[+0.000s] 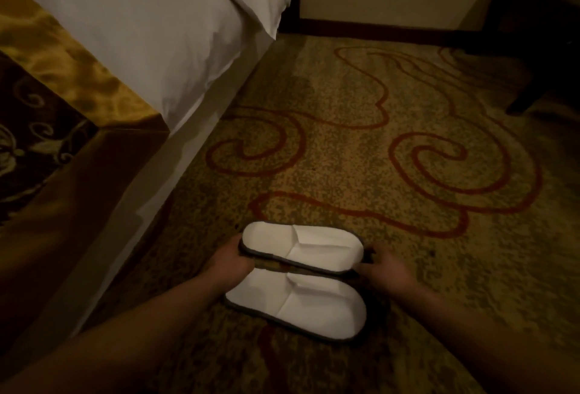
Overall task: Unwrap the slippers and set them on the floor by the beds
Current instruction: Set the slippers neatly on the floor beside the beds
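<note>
Two white slippers with dark grey edging lie side by side on the patterned carpet [361,158], toes pointing right. The far slipper [301,247] is held at both ends: my left hand [233,257] grips its heel and my right hand [384,266] grips its toe. It sits just above or on the carpet; I cannot tell which. The near slipper [298,305] rests flat on the floor with no hand on it. No wrapping is visible.
A bed [150,26] with white sheets and a gold and brown runner [47,104] fills the left side, its base right beside the slippers. A dark furniture leg [527,95] stands at the far right. A wall with dark skirting [376,28] lies ahead.
</note>
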